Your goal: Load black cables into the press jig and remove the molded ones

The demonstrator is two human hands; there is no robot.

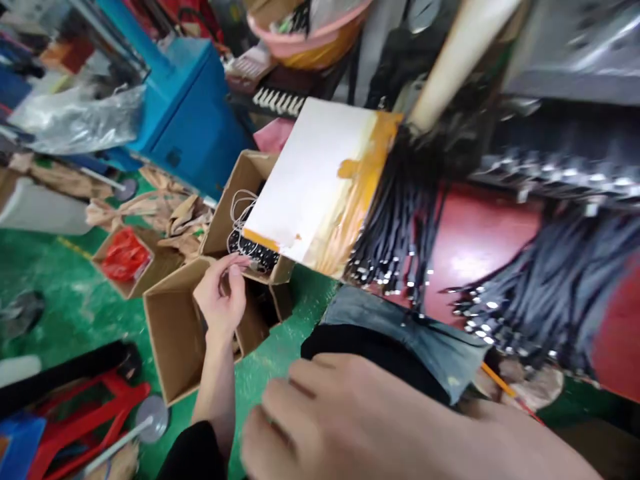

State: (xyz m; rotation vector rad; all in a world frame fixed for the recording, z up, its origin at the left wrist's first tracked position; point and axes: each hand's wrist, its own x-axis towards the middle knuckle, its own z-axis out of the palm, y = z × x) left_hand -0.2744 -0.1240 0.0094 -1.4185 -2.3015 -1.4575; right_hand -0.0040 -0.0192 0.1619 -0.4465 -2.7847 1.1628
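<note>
The left hand [223,293] is bent half closed, thumb and fingers drawn towards each other, just off the near left corner of the white rectangular board edged with yellow tape [310,180]; whether it pinches anything I cannot tell. The right hand [320,413], blurred, is loosely curled on the near side of the board; its palm is hidden, so its hold cannot be told.

The thin white looped cable [243,215] lies left of the board, in the open brown cardboard box [220,217] partly under the board's left edge. Its loops curve round, their longer spread running away from the person. They lie just beyond the left fingertips; contact is unclear.

Among small black-and-silver pieces [265,257], the cable sits in the box beside the board's corner. A second open brown cardboard box [173,333] stands nearer the person than the board, below the left hand. Right of the board, black cords with silver tips [400,227] hang with their tips towards the person.
</note>
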